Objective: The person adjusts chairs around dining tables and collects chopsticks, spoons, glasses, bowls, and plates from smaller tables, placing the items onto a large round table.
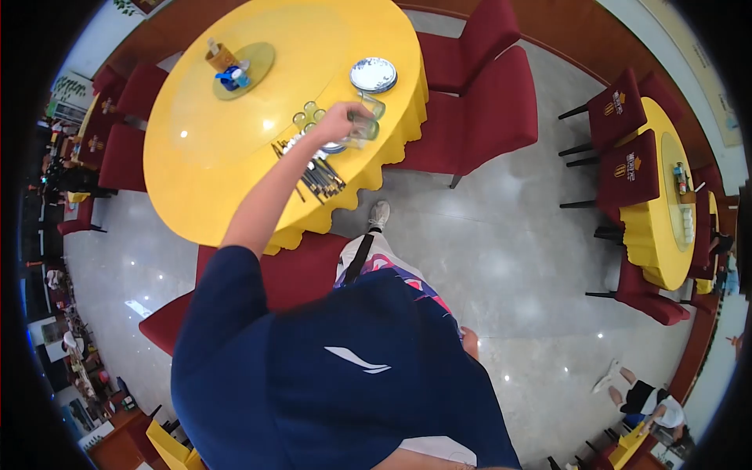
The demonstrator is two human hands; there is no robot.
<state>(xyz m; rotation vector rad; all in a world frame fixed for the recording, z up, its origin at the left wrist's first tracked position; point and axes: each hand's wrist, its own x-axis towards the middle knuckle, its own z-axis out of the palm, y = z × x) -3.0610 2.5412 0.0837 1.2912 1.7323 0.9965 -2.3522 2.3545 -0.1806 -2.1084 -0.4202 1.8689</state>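
Note:
My left hand (345,123) reaches over the yellow-covered round table (227,172), its fingers closed around a clear drinking glass (366,129). Another glass (372,103) is just beyond the fingers, close to the table's edge. Several greenish glasses (307,116) stand left of the hand. Below it lies a row of dark chopsticks (319,182), with small white tableware partly covered by my wrist. A stack of blue-patterned white plates (374,74) sits farther back. At my side, my right hand (470,342) shows only in part, its fingers hidden.
A glass turntable (254,70) carries a brown holder (220,56) and a blue item. Red chairs (493,117) stand around the table, one (290,270) right by my legs. Another yellow table (666,235) with chairs is at right. A person (654,403) sits at lower right.

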